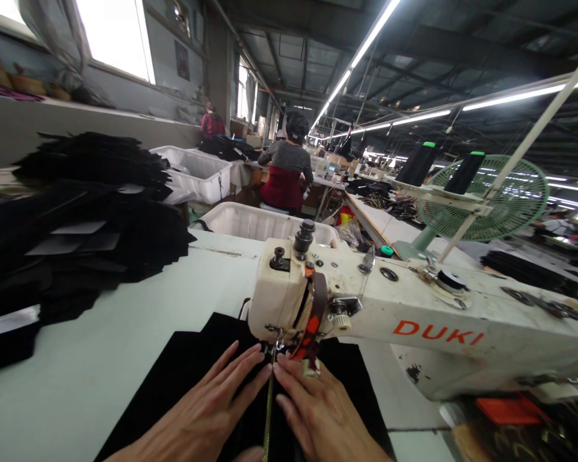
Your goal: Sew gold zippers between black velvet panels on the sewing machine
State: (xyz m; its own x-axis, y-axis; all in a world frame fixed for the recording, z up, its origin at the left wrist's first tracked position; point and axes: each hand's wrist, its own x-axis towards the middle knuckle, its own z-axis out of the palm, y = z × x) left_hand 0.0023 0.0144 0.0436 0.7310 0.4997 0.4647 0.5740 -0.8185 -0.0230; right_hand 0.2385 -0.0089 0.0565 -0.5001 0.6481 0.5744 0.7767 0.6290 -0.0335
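Black fabric (173,378) lies flat on the sewing machine table, running under the machine's needle area. Down its middle goes a narrow gold-toothed strip that looks like a zipper (268,410). My left hand (212,401) rests on the fabric left of the strip, fingers stretched toward the presser foot (277,346). On the right side my right hand (318,404) also lies flat, its fingertips close to the foot and beside the strip. Both hands press the cloth without gripping it. Above them is the white sewing machine head (284,289); the needle tip is hard to make out.
Stacked black fabric pieces (77,224) cover the table's left side. White plastic bins (270,221) stand behind the machine. Black thread cones (417,163) and a green fan (486,196) are at right. A person (286,160) sits ahead, facing away.
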